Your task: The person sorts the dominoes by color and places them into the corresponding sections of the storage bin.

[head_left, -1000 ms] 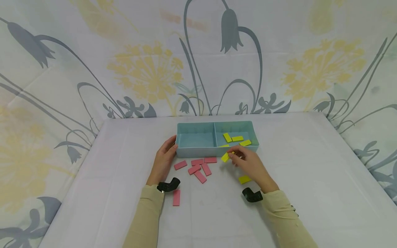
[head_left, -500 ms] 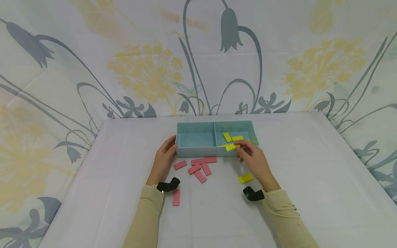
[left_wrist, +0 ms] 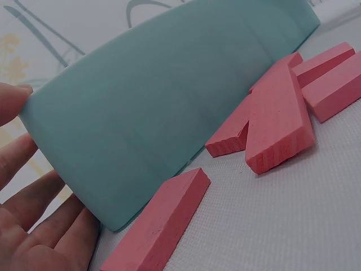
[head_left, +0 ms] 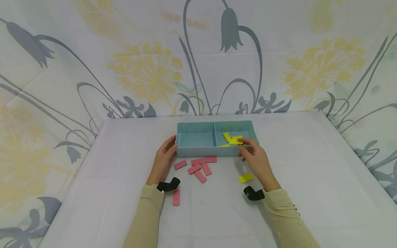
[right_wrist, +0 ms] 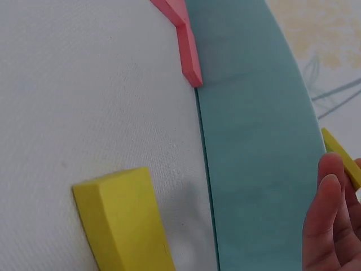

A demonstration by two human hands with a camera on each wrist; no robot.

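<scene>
so i'm watching the feeds from here and the sorting is sitting mid-drop: the right hand is hovering over the near wall of the teal tray, pinching a yellow block between thumb and fingertips, just above the right compartment where a few more yellow blocks are already lying. the left hand is resting with relaxed, fairly straight fingers against the tray's left end, touching it and steadying it rather than gripping anything. the left compartment is looking bare from the head view. out on the white cloth one more yellow piece is lying near the right wrist, and the pink blocks are clustered just in front of the tray, one of them touching its front wall in the right wrist view, with a lone pink block nearer the left sleeve. my read: the step in hand is placing yellow into the right side. the next move is calling for loosening that pinch over the compartment so the block is landing flat inside, not on the rim, then reaching back for the stray yellow one.
</scene>
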